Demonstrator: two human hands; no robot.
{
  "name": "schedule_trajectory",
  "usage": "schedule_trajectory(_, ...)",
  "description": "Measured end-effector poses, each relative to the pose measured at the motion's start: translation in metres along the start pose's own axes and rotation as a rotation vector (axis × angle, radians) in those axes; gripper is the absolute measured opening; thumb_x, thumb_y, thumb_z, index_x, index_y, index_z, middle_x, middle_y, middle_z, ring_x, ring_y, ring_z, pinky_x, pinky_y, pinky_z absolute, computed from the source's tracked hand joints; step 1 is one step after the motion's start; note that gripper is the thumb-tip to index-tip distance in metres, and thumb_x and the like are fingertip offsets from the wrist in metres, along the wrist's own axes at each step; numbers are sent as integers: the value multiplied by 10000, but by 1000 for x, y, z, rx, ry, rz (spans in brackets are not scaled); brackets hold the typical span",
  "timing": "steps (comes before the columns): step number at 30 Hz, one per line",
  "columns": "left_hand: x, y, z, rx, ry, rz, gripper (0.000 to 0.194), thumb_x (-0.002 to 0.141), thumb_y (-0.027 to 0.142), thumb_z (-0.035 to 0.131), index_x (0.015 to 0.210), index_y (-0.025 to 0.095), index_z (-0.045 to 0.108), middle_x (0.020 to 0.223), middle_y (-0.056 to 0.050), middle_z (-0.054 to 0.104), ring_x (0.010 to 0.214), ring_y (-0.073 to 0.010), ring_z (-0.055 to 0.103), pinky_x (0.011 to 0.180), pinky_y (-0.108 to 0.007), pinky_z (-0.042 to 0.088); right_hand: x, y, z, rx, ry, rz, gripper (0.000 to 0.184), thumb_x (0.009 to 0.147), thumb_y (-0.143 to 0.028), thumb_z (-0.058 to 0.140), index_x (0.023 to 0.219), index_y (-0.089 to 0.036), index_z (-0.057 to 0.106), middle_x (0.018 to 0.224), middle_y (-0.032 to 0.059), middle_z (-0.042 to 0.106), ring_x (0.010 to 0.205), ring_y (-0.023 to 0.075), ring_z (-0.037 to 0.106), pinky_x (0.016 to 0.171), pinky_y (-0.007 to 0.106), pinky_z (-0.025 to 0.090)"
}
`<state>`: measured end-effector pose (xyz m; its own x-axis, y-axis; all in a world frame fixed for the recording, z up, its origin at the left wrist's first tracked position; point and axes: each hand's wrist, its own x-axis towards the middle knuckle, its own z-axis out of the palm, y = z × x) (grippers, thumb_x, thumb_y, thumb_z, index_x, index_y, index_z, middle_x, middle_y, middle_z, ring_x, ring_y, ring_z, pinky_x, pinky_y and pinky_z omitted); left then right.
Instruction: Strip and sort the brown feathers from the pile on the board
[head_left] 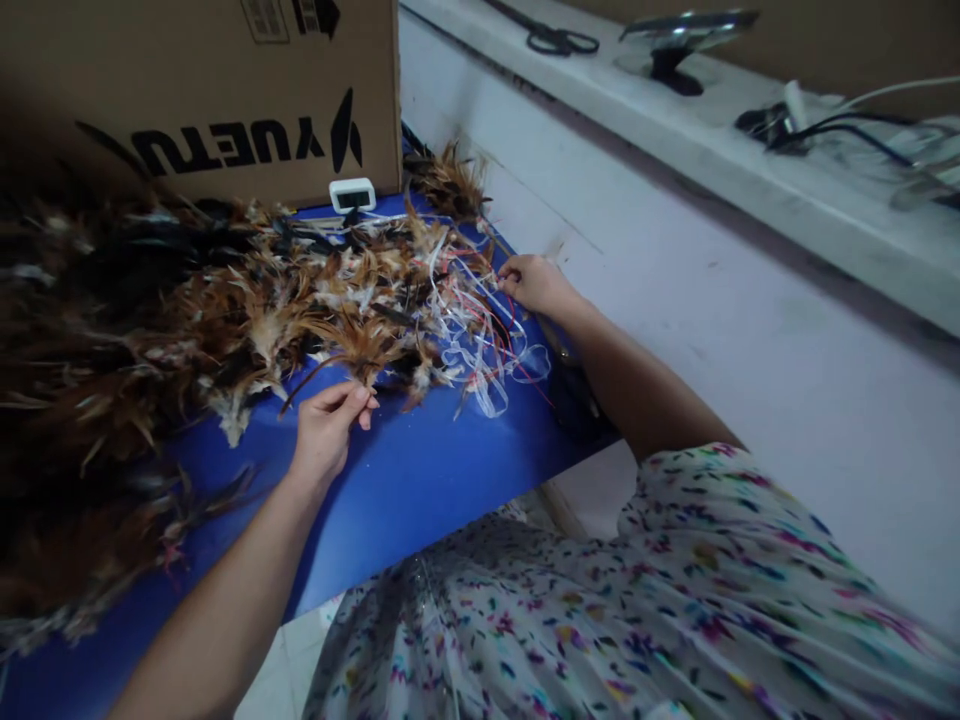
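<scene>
My left hand [330, 422] is closed in a pinch at the base of a small bunch of brown feathers [366, 345], which fans out above the fingertips. At the right end of the blue table my right hand [538, 284] is also closed, thumb against fingers, beside a tangle of clear, white and red ribbons [487, 360]. A strand seems to run to its fingertips, but what they grip is too small to make out. Between the hands lies a thick pile of brown, black and white feathers [337, 280], partly under the ribbons.
A large cardboard box [247, 90] stands at the back, with a small white digital display [352, 195] before it. More feathers [67, 420] cover the blue table's [427, 470] left side. Along the right wall a ledge [720, 130] carries black scissors [561, 40], a stand and cables.
</scene>
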<state>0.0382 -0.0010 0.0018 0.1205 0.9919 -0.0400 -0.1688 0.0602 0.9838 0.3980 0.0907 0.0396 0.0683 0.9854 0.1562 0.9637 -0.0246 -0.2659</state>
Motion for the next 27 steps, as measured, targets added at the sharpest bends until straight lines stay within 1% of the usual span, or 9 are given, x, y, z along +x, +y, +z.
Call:
schedule_trajectory(4, -1, -1, -2, 32, -14, -15, 253, 675, 418, 847, 646, 184, 757, 529, -6, 626, 459, -84, 495, 508, -244, 429, 19, -4, 7, -130, -37, -84, 372, 858, -155, 538, 1187, -138, 714, 1130, 157, 725, 1009, 286, 668, 864, 355, 483)
schedule_trajectory(6, -2, -2, -3, 32, -20, -26, 252, 679, 424, 846, 645, 189, 760, 521, -5, 622, 460, -85, 494, 528, -249, 437, 27, -5, 9, -173, -89, -112, 360, 874, -167, 540, 1187, -152, 716, 1208, 170, 703, 1059, 297, 660, 878, 360, 482)
schedule_trajectory(9, -2, -1, -3, 27, -31, -32, 250, 688, 426, 844, 645, 193, 765, 492, 2, 601, 462, -86, 498, 571, -255, 457, 36, -5, 12, -206, -149, -69, 281, 885, -172, 529, 1051, -155, 755, 1108, 161, 743, 995, 282, 680, 837, 349, 484)
schedule_trajectory(12, -2, -1, -3, 21, -26, -30, 266, 677, 445, 849, 647, 194, 764, 498, -1, 606, 454, -93, 493, 555, -265, 453, 42, -3, 10, -179, -117, -34, 231, 869, -168, 535, 912, -157, 761, 969, 141, 770, 902, 268, 693, 796, 342, 489)
schedule_trajectory(15, -1, -1, -3, 24, -25, -29, 273, 673, 453, 851, 643, 197, 762, 490, 0, 601, 453, -96, 491, 560, -270, 461, 44, 0, -1, -80, -51, -67, 207, 809, -139, 555, 857, -162, 755, 899, 102, 770, 859, 258, 696, 772, 333, 496)
schedule_trajectory(18, -1, -2, -4, 36, -28, -33, 275, 689, 455, 845, 639, 198, 762, 492, -1, 598, 471, -97, 497, 566, -264, 467, 44, 5, -16, 31, 28, -53, 199, 754, -116, 567, 820, -163, 749, 802, 67, 743, 826, 253, 693, 746, 328, 498)
schedule_trajectory(22, -2, -1, -6, 25, -35, -51, 263, 699, 446, 846, 648, 200, 766, 501, 0, 595, 484, -91, 499, 545, -245, 447, 35, 4, -33, 238, 110, -3, 124, 751, -177, 630, 806, -153, 738, 720, 51, 703, 737, 216, 661, 680, 317, 495)
schedule_trajectory(24, -2, -1, -6, 20, -24, -55, 266, 681, 447, 857, 651, 199, 767, 512, -4, 606, 478, -90, 495, 531, -246, 436, 29, 1, -38, 381, 103, 3, 102, 759, -260, 695, 786, -167, 724, 687, 42, 689, 668, 181, 625, 644, 309, 498)
schedule_trajectory(27, -1, 0, -6, 36, -5, -57, 280, 662, 458, 863, 649, 196, 765, 518, -11, 614, 468, -97, 489, 515, -257, 428, 19, -3, -40, 588, -20, -2, 185, 771, -372, 753, 793, -193, 710, 663, 29, 679, 593, 146, 581, 593, 295, 495)
